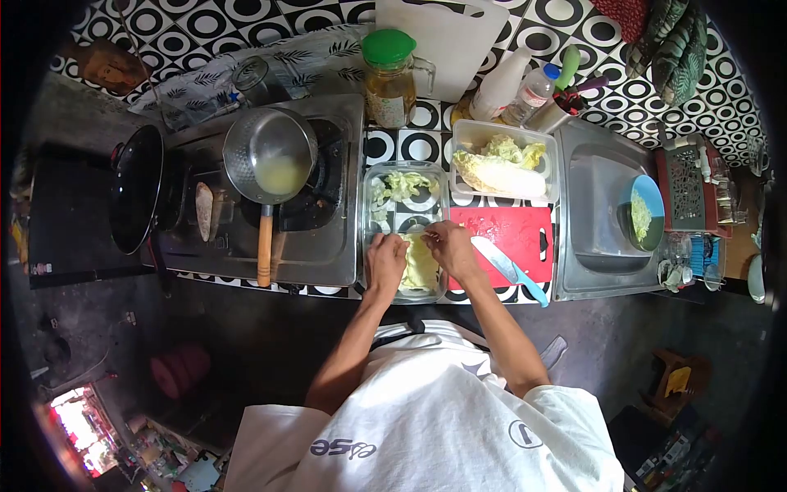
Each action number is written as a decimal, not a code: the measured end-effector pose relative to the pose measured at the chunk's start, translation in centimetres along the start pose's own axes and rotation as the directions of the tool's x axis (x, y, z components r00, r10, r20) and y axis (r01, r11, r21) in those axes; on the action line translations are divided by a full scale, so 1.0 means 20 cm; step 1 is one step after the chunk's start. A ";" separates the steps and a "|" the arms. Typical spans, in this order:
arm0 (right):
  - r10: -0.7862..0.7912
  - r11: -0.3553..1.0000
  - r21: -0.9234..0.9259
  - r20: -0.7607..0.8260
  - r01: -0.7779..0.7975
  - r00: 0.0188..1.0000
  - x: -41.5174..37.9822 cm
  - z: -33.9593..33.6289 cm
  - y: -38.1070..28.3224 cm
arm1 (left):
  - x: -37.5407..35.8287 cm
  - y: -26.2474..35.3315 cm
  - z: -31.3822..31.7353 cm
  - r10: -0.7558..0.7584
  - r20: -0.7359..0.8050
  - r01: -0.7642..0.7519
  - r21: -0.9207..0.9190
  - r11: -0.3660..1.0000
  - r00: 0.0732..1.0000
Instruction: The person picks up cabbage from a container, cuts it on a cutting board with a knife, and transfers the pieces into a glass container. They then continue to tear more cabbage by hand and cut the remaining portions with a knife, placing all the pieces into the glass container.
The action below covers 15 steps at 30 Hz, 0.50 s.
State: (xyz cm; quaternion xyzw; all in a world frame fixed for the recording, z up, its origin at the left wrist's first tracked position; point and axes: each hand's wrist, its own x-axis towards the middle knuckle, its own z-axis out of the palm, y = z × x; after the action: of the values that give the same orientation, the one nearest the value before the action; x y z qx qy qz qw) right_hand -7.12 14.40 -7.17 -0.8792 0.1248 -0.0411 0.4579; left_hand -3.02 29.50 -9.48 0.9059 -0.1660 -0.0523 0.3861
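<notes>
A clear rectangular container (pixel 370 176) stands on the counter in front of me, with shredded pale green cabbage (pixel 407 186) in its far part. In its near part lies a flat, pale yellow-green piece (pixel 420 275) that looks like a cabbage leaf. My left hand (pixel 385 261) is closed at the leaf's upper left corner, fingers curled down. On the other side, my right hand (pixel 451 248) pinches near its upper right corner; fingertips are partly hidden. Right of the container, a knife with a light blue handle (pixel 531 289) rests on a red cutting board (pixel 500 220).
To the left, a wooden-handled saucepan (pixel 270 156) with yellowish liquid sits on the stove (pixel 336 262). A tub (pixel 551 197) of napa cabbage stands behind the board. A blue bowl (pixel 648 197) is at the sink (pixel 574 283). A green-lidded pitcher (pixel 388 86) stands at the back.
</notes>
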 end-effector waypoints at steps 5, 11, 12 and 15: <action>-0.099 0.994 -0.049 -0.064 0.096 0.993 -0.06 0.02 -0.06 | -0.01 0.02 -0.02 -0.003 0.034 0.001 0.061 0.998 0.999; -0.149 0.978 -0.118 0.186 0.172 0.971 -0.11 0.09 0.11 | 0.01 -0.04 -0.01 0.024 0.085 -0.020 -0.041 0.999 0.996; -0.102 0.982 -0.138 0.170 0.127 0.980 -0.11 0.08 0.08 | 0.01 0.00 -0.05 -0.001 0.108 0.007 -0.062 0.998 0.994; 0.010 0.979 -0.205 0.067 0.004 0.998 -0.10 0.02 0.01 | 0.03 0.03 -0.08 -0.030 0.145 0.043 -0.088 0.995 0.989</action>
State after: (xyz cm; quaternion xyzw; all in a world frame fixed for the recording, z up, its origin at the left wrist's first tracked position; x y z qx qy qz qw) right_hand -8.98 15.22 -7.45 -0.9225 0.1143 0.0027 0.3687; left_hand -2.27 29.98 -7.88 0.8842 -0.1740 -0.1317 0.4131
